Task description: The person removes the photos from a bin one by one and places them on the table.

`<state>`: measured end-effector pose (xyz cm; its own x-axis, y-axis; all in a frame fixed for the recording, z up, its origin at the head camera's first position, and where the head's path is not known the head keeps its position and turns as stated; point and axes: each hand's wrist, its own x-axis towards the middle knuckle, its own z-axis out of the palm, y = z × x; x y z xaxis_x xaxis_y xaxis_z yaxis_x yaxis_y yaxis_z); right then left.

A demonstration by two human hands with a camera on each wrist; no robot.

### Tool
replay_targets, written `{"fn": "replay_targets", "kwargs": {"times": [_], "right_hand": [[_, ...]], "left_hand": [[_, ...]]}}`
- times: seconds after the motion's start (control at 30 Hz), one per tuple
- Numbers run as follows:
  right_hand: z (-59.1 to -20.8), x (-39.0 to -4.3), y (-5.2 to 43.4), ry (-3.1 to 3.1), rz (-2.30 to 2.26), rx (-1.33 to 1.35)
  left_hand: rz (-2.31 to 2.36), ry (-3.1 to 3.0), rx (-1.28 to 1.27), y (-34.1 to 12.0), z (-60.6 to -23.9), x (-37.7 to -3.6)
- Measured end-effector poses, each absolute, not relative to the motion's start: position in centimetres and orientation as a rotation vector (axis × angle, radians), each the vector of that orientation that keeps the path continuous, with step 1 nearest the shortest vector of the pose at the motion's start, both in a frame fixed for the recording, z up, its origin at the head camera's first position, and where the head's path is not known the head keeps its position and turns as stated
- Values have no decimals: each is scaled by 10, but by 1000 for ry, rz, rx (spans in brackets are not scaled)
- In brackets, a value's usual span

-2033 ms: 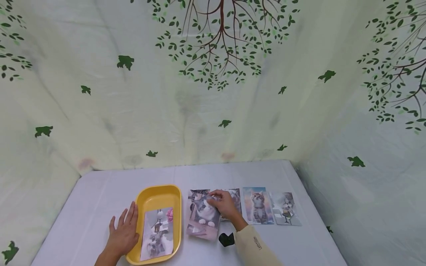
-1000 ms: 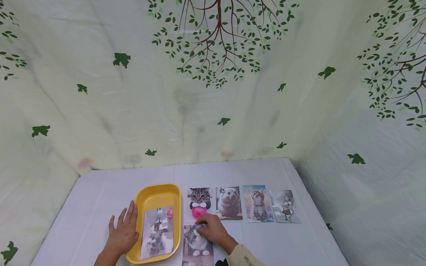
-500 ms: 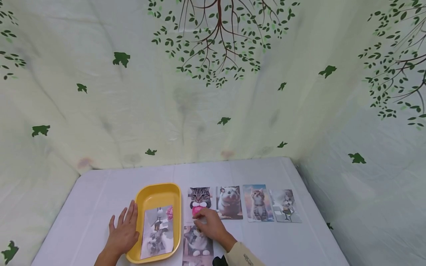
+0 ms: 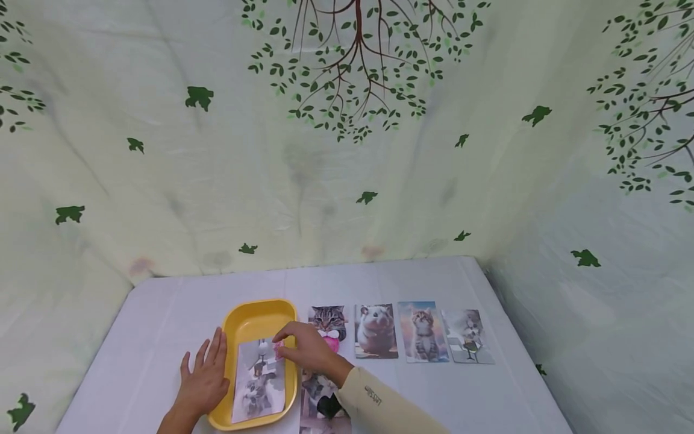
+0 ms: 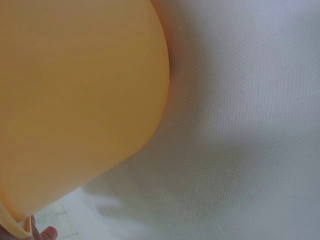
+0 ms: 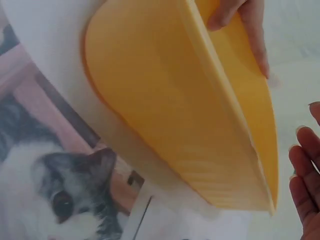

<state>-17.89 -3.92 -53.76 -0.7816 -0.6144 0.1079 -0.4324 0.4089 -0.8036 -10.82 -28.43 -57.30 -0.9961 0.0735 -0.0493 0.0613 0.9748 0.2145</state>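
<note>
My left hand (image 4: 202, 377) rests along the left rim of a yellow plastic tray (image 4: 252, 320), fingers straight and spread. In the tray lies a photo card (image 4: 257, 389) with a grey animal and pink flowers. My right hand (image 4: 311, 348) hovers over the tray's right rim, beside the card's upper right corner. In the right wrist view its fingers (image 6: 306, 155) are loosely bent with nothing between them. A card with a grey-and-white cat (image 6: 60, 185) lies right of the tray, partly hidden in the head view by my right wrist.
A row of cards lies on the white table (image 4: 168, 319): a tabby cat with a pink ball (image 4: 328, 319), a hamster (image 4: 376, 331), a kitten (image 4: 423, 331) and a greyish animal picture (image 4: 468, 336). Curtains with printed leaves hang around the table.
The right hand has set the grey-and-white cat card below the tabby cat card, let go of it and moved left to the tray. The left hand has stayed on the rim.
</note>
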Motion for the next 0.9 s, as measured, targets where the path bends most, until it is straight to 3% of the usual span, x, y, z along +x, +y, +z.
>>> {"fn": "replay_targets", "kwargs": {"times": [0.37, 0.9], "right_hand": [[-540, -192, -86, 2438, -813, -966], [-548, -187, -122, 2554, -562, -630]], "left_hand": [[322, 3064, 131, -286, -576, -108], [301, 3049, 120, -286, -574, -109]]}}
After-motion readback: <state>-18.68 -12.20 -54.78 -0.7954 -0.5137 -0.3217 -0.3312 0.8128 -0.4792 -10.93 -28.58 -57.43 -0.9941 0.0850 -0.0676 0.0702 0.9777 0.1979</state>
